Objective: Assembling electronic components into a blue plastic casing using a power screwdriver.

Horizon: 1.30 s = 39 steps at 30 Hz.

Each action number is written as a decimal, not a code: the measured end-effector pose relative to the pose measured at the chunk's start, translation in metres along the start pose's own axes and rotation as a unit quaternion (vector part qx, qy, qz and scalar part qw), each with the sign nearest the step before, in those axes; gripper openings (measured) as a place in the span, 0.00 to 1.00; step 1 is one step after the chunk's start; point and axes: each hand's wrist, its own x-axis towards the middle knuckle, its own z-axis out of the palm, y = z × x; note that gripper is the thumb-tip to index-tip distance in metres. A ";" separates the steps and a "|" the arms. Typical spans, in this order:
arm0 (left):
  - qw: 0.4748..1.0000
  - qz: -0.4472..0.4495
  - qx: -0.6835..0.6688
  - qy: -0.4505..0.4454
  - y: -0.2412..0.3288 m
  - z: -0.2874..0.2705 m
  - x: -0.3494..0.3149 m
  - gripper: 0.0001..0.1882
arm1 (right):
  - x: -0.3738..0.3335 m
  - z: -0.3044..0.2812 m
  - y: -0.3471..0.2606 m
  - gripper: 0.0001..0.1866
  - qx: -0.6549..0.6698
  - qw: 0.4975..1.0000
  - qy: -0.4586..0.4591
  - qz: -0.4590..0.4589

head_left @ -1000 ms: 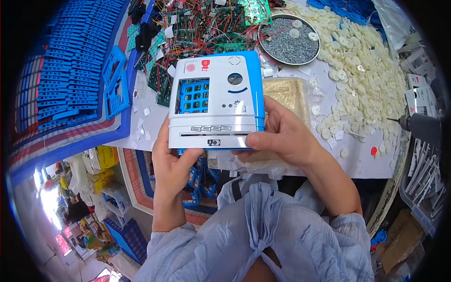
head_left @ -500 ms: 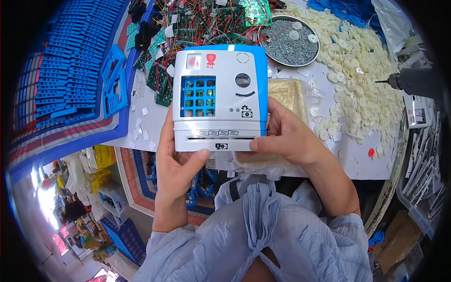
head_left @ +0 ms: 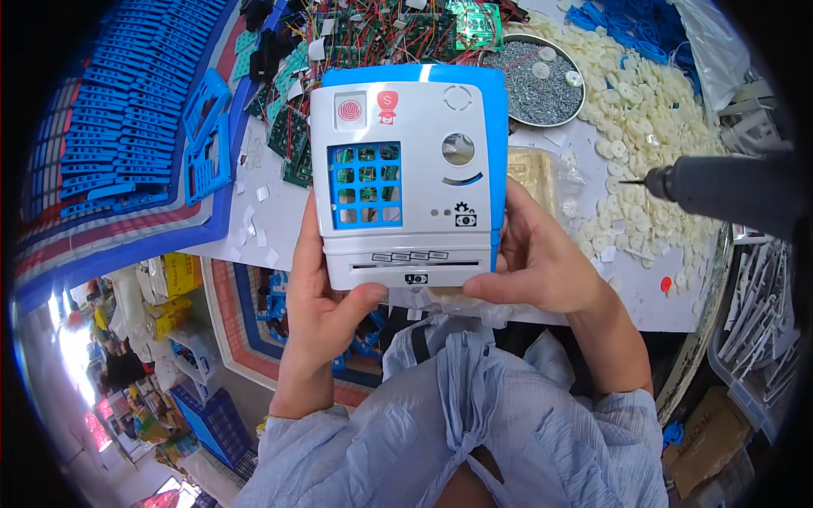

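Observation:
Between my two hands is a white and blue plastic toy safe housing (head_left: 423, 178), its printed front facing up. The front has a keypad window with a blue grid, a round hole, a curved slot and a long slit along its lower edge. Through the grid some green shows. My left hand (head_left: 326, 309) grips the lower left corner, thumb on the front edge. My right hand (head_left: 542, 262) holds the lower right corner, its thumb by the slit. The other fingers are partly hidden behind the housing.
Wired green circuit boards (head_left: 356, 38) lie at the back, beside a round tray of screws (head_left: 542, 85). White plastic discs (head_left: 635, 110) are heaped at the right, under a dark electric screwdriver (head_left: 720, 186). Blue plastic frames (head_left: 127, 110) fill a crate at the left. A plastic-wrapped golden block (head_left: 535, 173) lies behind the housing.
The housing has come closer and shifted slightly right, with both hands still on it. The electric screwdriver now sits lower and farther left in view.

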 end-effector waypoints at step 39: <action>0.987 0.095 0.064 -0.117 -0.011 -0.033 0.045 0.27 | -0.003 -0.035 -0.025 0.18 -0.521 0.807 0.011 -0.277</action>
